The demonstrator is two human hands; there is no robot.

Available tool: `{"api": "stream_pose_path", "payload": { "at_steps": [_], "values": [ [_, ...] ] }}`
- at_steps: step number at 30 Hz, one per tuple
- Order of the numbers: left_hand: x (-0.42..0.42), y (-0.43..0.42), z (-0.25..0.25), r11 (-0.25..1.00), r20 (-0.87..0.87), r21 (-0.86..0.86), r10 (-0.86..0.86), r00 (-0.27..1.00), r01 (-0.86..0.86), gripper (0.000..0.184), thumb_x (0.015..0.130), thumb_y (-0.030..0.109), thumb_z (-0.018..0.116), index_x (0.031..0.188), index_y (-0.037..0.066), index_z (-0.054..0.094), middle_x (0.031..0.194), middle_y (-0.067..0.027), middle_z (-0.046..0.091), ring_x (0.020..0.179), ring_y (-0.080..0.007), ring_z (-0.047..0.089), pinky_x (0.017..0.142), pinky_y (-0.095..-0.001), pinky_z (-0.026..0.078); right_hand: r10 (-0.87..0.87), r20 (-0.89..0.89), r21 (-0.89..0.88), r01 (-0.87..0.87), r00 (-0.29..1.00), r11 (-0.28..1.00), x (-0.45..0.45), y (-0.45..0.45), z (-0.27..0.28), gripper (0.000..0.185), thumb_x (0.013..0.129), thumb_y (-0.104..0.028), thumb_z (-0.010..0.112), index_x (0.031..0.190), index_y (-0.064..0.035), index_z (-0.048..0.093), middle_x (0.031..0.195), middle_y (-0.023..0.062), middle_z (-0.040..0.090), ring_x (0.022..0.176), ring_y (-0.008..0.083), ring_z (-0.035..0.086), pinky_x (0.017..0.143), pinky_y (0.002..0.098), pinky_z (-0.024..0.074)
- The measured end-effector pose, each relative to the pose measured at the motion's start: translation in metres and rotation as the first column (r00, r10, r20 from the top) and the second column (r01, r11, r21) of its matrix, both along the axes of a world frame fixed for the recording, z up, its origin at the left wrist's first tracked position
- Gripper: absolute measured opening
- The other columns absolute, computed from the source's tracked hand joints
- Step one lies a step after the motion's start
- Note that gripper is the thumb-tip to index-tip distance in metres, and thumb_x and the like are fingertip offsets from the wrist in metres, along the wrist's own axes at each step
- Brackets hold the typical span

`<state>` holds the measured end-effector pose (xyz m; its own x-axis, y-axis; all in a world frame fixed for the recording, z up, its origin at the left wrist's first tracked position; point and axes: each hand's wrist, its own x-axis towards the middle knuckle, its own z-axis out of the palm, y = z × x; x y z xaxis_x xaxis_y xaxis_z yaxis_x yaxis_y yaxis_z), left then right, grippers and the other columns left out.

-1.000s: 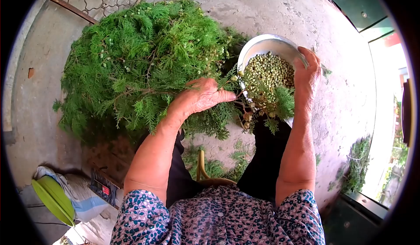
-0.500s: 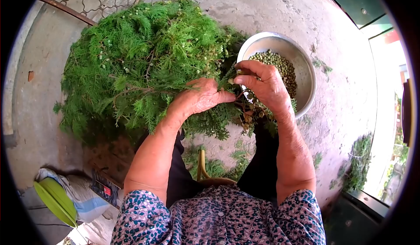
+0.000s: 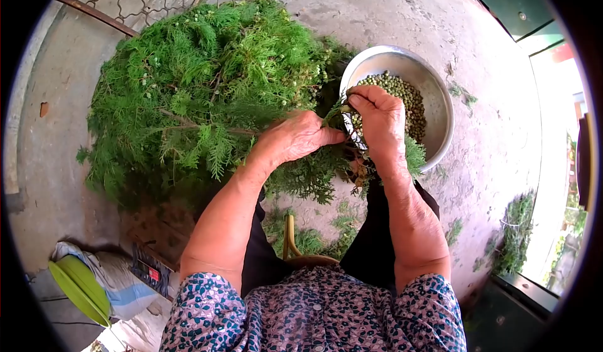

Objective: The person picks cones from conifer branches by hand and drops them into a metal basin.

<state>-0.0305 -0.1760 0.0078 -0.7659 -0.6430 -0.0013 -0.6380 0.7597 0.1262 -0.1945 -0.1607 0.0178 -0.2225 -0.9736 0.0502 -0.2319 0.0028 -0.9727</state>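
Note:
My left hand (image 3: 298,137) is closed around a feathery evergreen branch (image 3: 217,129), which trails off to the left over a large heap of green cuttings (image 3: 207,56). At the branch's right end, my right hand (image 3: 383,116) pinches a sprig tip between thumb and fingers. Whether a small cone sits in that pinch is hidden. Just beyond the right hand stands a round metal bowl (image 3: 447,122), partly filled with small green-brown cones (image 3: 411,104). The right hand overlaps the bowl's near left side in view.
Brownish twigs (image 3: 358,170) lie by the bowl's near side. Under me is a low seat with a yellow-green curved piece (image 3: 288,232). A lime-green basin (image 3: 78,289) leans by a sack (image 3: 125,283) at lower left. Green metal doors (image 3: 509,3) stand at right.
Both hands have shifted slightly right, and the branch with them. The right hand's thumb and fingers, a little apart before, have closed in a pinch at the sprig.

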Motion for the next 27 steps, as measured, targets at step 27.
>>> {"api": "stream_pose_path", "payload": {
  "at_steps": [27],
  "values": [
    [0.005,-0.001,0.029,0.624,-0.073,0.732,0.472,0.879,-0.274,0.046,0.074,0.046,0.064,0.078,0.000,0.062,0.062,-0.0195,0.055,0.053,-0.0277,0.045,0.053,-0.0373,0.038,0.263,-0.507,-0.221,-0.419,0.821,0.881,-0.002,0.003,0.022,0.016,0.065,-0.006,0.066,0.080,-0.0017,0.060,0.075,0.0113,0.058,0.077,0.0304,0.054,0.072,0.0375,0.0423]
  ]
}}
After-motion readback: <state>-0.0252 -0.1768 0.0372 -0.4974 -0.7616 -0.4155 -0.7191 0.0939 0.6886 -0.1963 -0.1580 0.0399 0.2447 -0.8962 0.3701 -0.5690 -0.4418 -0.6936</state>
